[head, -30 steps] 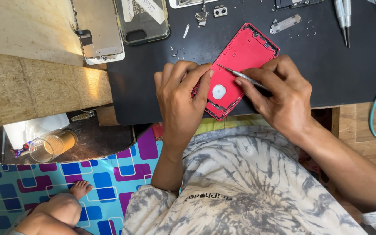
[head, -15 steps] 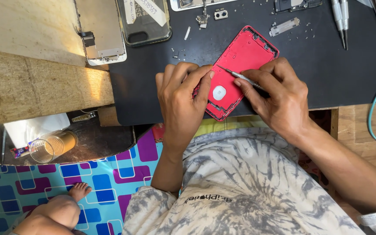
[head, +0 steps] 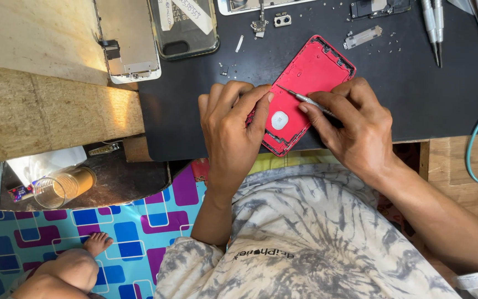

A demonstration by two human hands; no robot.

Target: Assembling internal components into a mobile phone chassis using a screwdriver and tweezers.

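Note:
A red phone housing (head: 311,77) lies open side up on a black work mat (head: 195,105), tilted toward the upper right. My left hand (head: 233,127) presses on its left edge near the bottom, fingers curled over the rim. A thin metal screwdriver (head: 300,97) sits in my right hand (head: 355,130), its tip touching the inside of the housing near the left edge. A white oval pad (head: 279,119) shows inside the housing between my hands.
At the top of the mat lie a clear phone case (head: 186,27), a white screen assembly (head: 131,39), small metal parts (head: 363,37), tiny screws and more screwdrivers (head: 432,25). A wooden bench (head: 51,105) is at left, a glass (head: 62,188) below it, a green cable (head: 477,144) at right.
Both hands and the screwdriver stay on the housing; only slight shifts of the view.

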